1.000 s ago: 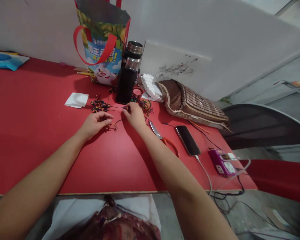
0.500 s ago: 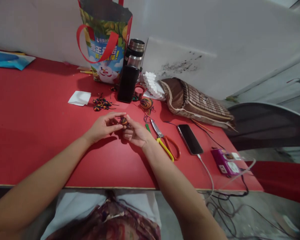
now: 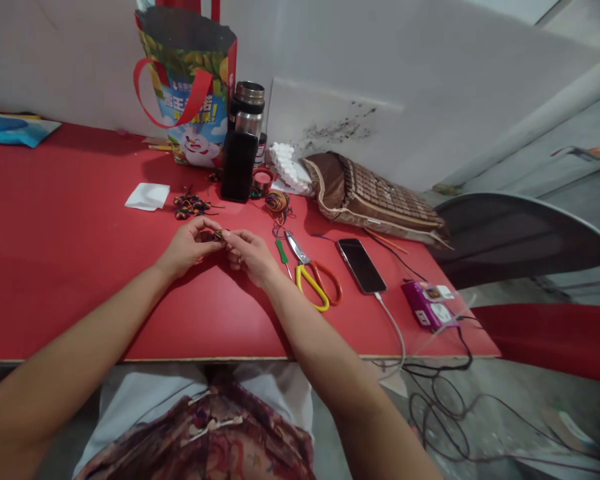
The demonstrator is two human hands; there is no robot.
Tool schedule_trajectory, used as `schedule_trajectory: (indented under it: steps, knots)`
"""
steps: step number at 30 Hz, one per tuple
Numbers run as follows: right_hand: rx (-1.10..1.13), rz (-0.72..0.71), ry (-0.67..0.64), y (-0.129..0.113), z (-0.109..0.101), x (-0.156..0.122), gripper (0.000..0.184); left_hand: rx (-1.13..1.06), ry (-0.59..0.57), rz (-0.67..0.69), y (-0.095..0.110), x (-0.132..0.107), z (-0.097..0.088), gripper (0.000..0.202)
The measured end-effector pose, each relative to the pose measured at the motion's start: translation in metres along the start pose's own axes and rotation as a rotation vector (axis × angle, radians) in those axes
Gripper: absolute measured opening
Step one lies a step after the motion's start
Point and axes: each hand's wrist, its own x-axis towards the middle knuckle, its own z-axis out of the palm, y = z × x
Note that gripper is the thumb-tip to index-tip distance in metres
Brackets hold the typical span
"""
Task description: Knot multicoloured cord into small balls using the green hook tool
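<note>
Between my two hands is a small knot of multicoloured cord (image 3: 219, 236), mostly covered by fingers. My left hand (image 3: 187, 247) pinches it from the left with thumb and fingers. From the other side my right hand (image 3: 247, 253) grips it, fingers curled. Just beyond them lies a cluster of similar knotted cord pieces (image 3: 193, 207). A ball of multicoloured cord (image 3: 277, 202) rests further right, with loose strands trailing toward me. Right of my hands are a green-handled thin tool (image 3: 282, 252) and scissors (image 3: 314, 273) with one yellow and one orange handle.
A phone (image 3: 239, 167) leans upright by a steel flask (image 3: 250, 103) and a printed bag (image 3: 190, 87). White paper (image 3: 147, 197) lies left. A charging phone (image 3: 361, 265), a purple power box (image 3: 429, 305) and a brown beaded cushion (image 3: 375, 193) occupy the right side.
The view has shifted, so most things appear further left. My right fingers have moved closer over the cord knot, covering more of it. The green-handled tool now shows fully.
</note>
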Motion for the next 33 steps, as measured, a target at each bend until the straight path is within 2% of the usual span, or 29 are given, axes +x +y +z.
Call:
schedule_trajectory:
  steps: [5, 8, 10, 14, 20, 33]
  knots:
    - [-0.03, -0.034, -0.003, 0.005, -0.004, 0.002, 0.036, -0.018, -0.074, -0.031, 0.001, -0.002, -0.001, 0.051]
    - [-0.02, -0.029, -0.019, 0.004, -0.008, 0.004, 0.034, -0.051, -0.138, -0.065, 0.002, -0.001, -0.005, 0.062]
    - [-0.011, -0.025, -0.036, 0.003, -0.011, 0.005, 0.033, -0.072, -0.157, -0.076, 0.001, -0.001, -0.007, 0.062]
    - [0.001, -0.02, -0.053, 0.002, -0.014, 0.005, 0.032, -0.108, -0.158, -0.081, -0.003, 0.0, -0.009, 0.052]
    - [-0.004, -0.019, -0.043, 0.004, -0.015, 0.008, 0.029, -0.115, -0.125, -0.072, -0.004, -0.001, -0.008, 0.051]
    - [-0.075, -0.079, -0.006, 0.01, -0.011, 0.008, 0.033, -0.086, -0.107, -0.012, -0.003, 0.0, -0.006, 0.062]
